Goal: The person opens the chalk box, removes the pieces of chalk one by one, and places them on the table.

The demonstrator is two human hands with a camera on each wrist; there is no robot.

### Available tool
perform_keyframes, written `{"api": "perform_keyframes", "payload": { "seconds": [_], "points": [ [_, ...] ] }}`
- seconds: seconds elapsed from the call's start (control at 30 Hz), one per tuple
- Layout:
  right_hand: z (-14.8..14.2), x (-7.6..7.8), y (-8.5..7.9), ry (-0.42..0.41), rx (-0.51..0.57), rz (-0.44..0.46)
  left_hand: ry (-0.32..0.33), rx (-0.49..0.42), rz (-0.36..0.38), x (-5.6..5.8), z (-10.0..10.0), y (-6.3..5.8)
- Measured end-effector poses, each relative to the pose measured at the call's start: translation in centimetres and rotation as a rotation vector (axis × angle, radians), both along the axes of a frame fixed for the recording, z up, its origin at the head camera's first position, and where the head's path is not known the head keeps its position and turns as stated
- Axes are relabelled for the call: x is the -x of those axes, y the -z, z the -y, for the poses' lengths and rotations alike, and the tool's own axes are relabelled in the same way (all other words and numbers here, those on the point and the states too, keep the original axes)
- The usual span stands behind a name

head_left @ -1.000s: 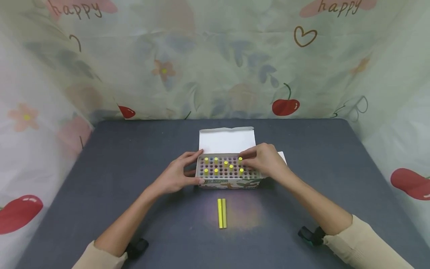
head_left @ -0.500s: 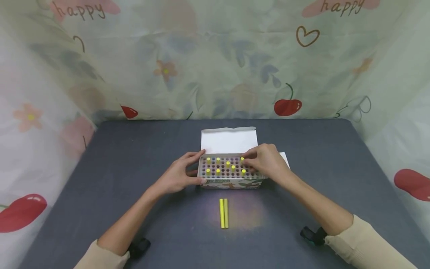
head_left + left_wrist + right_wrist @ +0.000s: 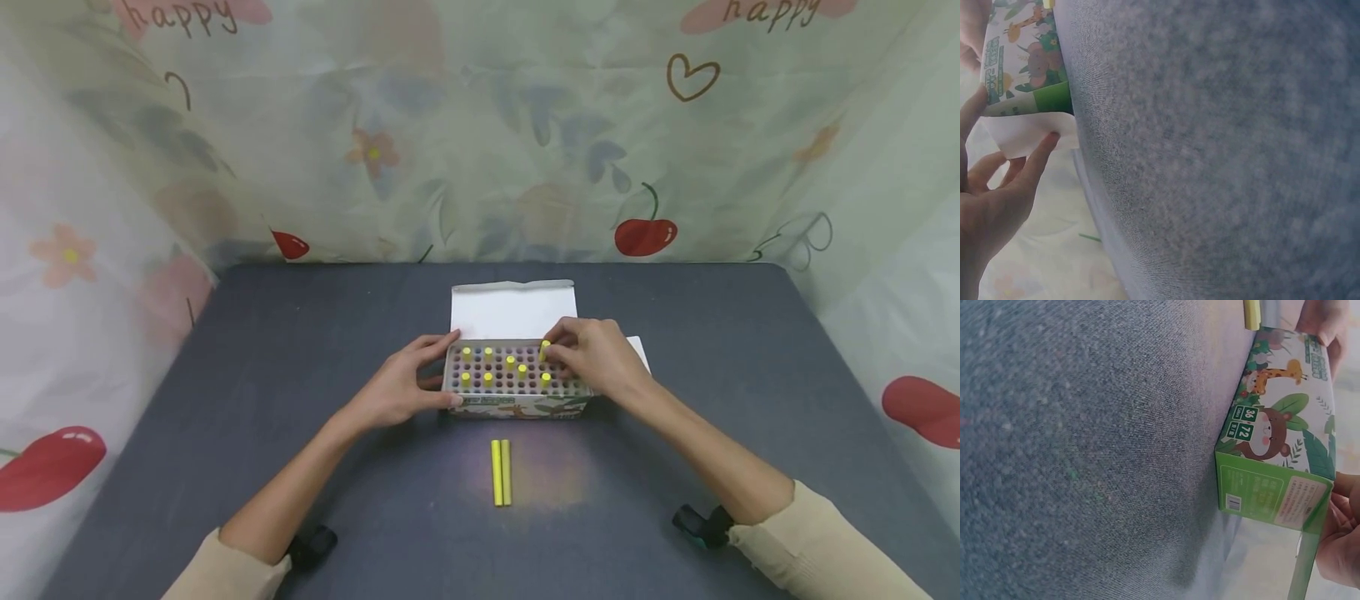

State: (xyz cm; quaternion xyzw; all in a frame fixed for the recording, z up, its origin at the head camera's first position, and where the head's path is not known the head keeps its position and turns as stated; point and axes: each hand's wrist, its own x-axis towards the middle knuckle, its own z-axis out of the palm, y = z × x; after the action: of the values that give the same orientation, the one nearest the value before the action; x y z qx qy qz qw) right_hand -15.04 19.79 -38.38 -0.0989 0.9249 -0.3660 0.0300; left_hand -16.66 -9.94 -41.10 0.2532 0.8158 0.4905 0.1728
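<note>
A printed cardboard box [image 3: 517,407] with its white lid [image 3: 513,308] raised holds a tray full of round holes. Several yellow sticks [image 3: 488,379] stand upright in it, their tops showing. My right hand [image 3: 600,354] pinches one yellow stick [image 3: 544,350] between thumb and fingers at the back right of the tray; it stands taller than the others and leans slightly. At the box's left end my left hand [image 3: 393,387] grips it, thumb at the front corner and a finger at the lid's corner. Two more yellow sticks [image 3: 501,473] lie side by side in front of the box.
The dark grey table [image 3: 337,308] carries the box near its middle. A white side flap [image 3: 639,352] sticks out at the box's right end. Behind the table hangs a patterned curtain [image 3: 480,167]. Each wrist wears a black camera band [image 3: 705,525].
The yellow stick in my right hand has risen a little out of the tray and tilted, the fingers shifting with it. My left hand stays on the box. The head view has shifted slightly.
</note>
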Motion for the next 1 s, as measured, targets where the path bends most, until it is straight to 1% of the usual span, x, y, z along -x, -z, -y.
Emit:
{"api": "perform_keyframes", "payload": {
  "seconds": [0.17, 0.33, 0.43, 0.63, 0.83, 1.0],
  "points": [
    [-0.08, -0.02, -0.2, -0.017, -0.015, -0.016, 0.002, -0.007, -0.006, 0.09, -0.01, -0.03],
    [-0.01, 0.05, -0.43, -0.028, -0.023, -0.058, 0.006, -0.005, -0.011, 0.27, -0.01, -0.1],
    [0.01, 0.01, -0.4, -0.013, 0.011, -0.071, 0.005, 0.008, -0.014, 0.35, -0.06, -0.21],
    [-0.13, -0.17, -0.08, 0.005, 0.124, -0.089, 0.003, 0.019, -0.015, 0.35, -0.04, -0.25],
    [-0.33, -0.45, -0.08, 0.007, 0.188, -0.111, 0.0, 0.024, -0.016, 0.24, 0.14, 0.13],
    [-0.38, -0.65, -0.16, 0.009, 0.211, -0.15, 0.0, 0.026, -0.009, 0.12, 0.27, 0.2]
  ]
}}
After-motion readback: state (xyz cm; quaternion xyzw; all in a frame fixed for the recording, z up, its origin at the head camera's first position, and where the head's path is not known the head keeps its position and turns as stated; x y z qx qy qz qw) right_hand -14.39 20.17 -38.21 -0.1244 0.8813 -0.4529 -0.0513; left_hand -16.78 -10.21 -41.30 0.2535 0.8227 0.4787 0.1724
